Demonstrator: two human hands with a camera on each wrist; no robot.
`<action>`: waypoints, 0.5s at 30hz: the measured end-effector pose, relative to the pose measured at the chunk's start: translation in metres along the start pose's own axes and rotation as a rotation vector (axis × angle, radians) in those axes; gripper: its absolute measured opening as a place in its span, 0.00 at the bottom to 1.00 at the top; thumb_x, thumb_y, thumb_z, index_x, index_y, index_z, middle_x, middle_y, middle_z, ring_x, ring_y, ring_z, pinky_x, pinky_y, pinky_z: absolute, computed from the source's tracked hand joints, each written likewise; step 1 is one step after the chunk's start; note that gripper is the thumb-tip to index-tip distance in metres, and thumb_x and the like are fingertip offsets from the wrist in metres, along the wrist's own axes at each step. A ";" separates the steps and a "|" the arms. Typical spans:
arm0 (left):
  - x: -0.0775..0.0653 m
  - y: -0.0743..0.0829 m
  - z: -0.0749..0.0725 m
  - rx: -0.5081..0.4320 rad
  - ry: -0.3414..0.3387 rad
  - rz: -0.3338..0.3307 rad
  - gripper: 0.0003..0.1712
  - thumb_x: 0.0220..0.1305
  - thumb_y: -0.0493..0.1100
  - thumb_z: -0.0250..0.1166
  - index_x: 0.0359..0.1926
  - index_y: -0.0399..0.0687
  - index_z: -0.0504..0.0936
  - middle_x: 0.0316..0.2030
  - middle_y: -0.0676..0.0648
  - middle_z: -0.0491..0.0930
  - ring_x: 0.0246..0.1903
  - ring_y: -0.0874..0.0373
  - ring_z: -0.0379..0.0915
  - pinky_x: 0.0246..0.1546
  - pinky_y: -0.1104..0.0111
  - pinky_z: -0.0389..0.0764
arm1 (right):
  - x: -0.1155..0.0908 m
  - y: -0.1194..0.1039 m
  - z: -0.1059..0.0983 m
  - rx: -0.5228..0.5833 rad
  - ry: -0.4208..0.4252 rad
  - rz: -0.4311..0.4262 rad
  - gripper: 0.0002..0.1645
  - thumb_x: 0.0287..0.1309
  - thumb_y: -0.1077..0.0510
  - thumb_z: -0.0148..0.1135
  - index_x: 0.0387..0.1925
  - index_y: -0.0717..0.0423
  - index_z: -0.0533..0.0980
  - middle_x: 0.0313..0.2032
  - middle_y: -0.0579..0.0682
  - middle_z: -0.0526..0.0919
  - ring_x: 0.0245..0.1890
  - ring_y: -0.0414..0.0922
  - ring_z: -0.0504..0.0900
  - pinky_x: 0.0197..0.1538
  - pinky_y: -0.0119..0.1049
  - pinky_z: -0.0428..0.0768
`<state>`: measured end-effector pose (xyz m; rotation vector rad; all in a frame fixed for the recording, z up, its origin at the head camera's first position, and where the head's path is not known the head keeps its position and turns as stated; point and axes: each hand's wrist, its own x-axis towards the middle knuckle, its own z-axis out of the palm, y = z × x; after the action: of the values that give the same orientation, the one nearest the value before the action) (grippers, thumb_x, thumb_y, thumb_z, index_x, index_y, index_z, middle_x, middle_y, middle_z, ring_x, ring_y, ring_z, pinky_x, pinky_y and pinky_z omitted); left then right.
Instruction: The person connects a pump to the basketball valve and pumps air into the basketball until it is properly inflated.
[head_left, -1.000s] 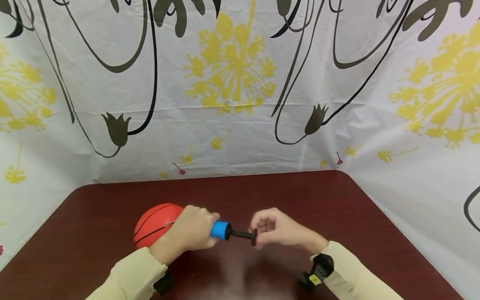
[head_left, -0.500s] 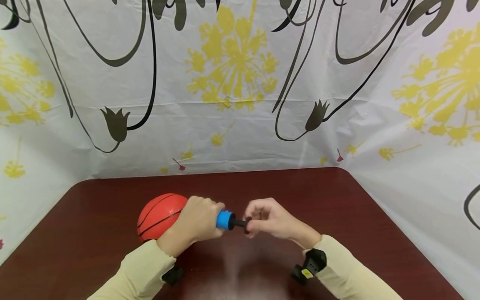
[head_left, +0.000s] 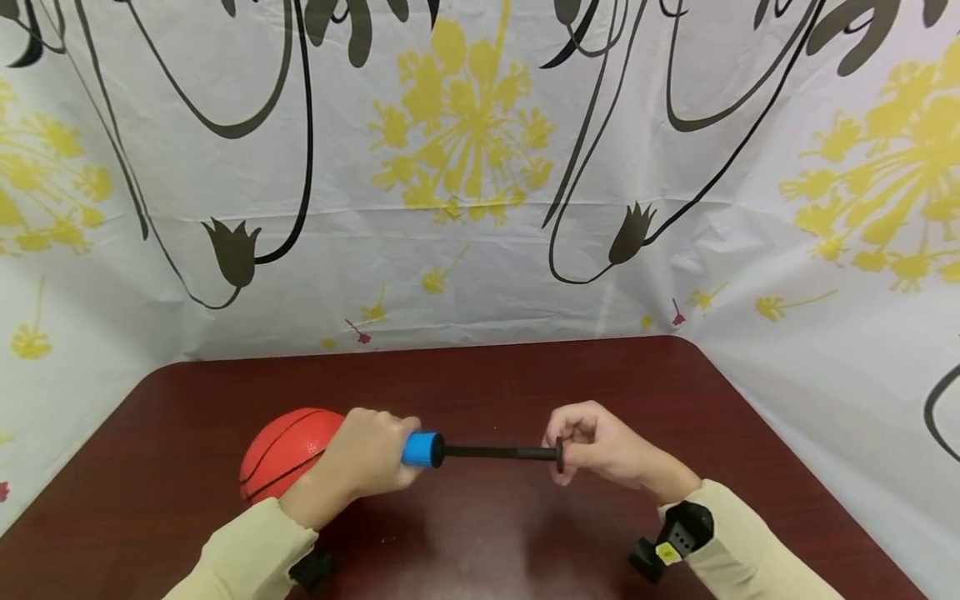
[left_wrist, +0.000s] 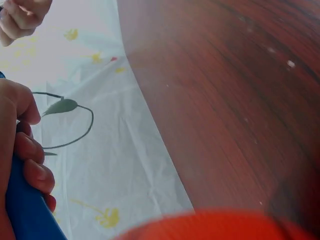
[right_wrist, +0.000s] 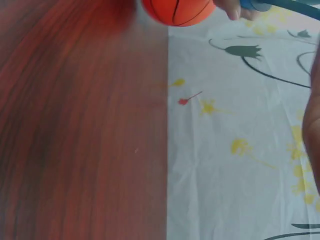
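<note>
My left hand (head_left: 367, 454) grips the blue barrel of a hand pump (head_left: 422, 449), its fingers curled round it in the left wrist view. A long black rod (head_left: 495, 452) sticks out of the barrel to the right, ending in a small black disc-like handle (head_left: 559, 455). The thumb and fingers of my right hand (head_left: 600, 442) pinch that end. At the barrel's left end, partly behind my left hand, is a red ball with black basketball lines (head_left: 288, 454). My left hand hides where ball and pump meet.
Everything is held over a dark reddish-brown table (head_left: 487, 383). A white sheet printed with flowers (head_left: 465, 275) hangs behind it and along both sides. Black devices (head_left: 686, 529) are strapped to both wrists.
The right hand first pushed the rod into the barrel, then drew it far out to the right. The left hand, pump and ball shifted slightly right, then back left.
</note>
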<state>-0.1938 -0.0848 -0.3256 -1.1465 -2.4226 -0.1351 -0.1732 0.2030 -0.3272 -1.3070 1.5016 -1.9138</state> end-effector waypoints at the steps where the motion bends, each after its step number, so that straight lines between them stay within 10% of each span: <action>1: 0.000 0.000 0.000 0.006 -0.016 -0.005 0.14 0.36 0.48 0.66 0.18 0.49 0.69 0.11 0.55 0.67 0.10 0.65 0.60 0.12 0.73 0.62 | 0.000 0.001 0.000 0.006 -0.022 -0.005 0.05 0.54 0.68 0.53 0.29 0.68 0.67 0.28 0.48 0.79 0.28 0.38 0.80 0.30 0.33 0.78; 11: 0.014 0.031 -0.004 -0.061 -0.106 -0.012 0.14 0.35 0.48 0.66 0.16 0.49 0.69 0.10 0.56 0.62 0.10 0.65 0.56 0.12 0.73 0.59 | 0.034 0.019 0.019 -0.266 -0.053 0.005 0.13 0.51 0.58 0.59 0.26 0.66 0.69 0.21 0.66 0.71 0.24 0.35 0.76 0.24 0.36 0.77; 15: 0.015 0.031 -0.004 -0.055 -0.092 0.016 0.14 0.37 0.49 0.66 0.17 0.50 0.69 0.10 0.57 0.61 0.10 0.66 0.54 0.12 0.74 0.58 | 0.028 0.014 0.020 -0.277 -0.011 0.038 0.10 0.51 0.62 0.59 0.26 0.67 0.69 0.22 0.57 0.75 0.23 0.35 0.77 0.24 0.39 0.78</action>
<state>-0.1767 -0.0551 -0.3187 -1.2208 -2.5037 -0.1477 -0.1733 0.1658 -0.3283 -1.3876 1.8223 -1.7183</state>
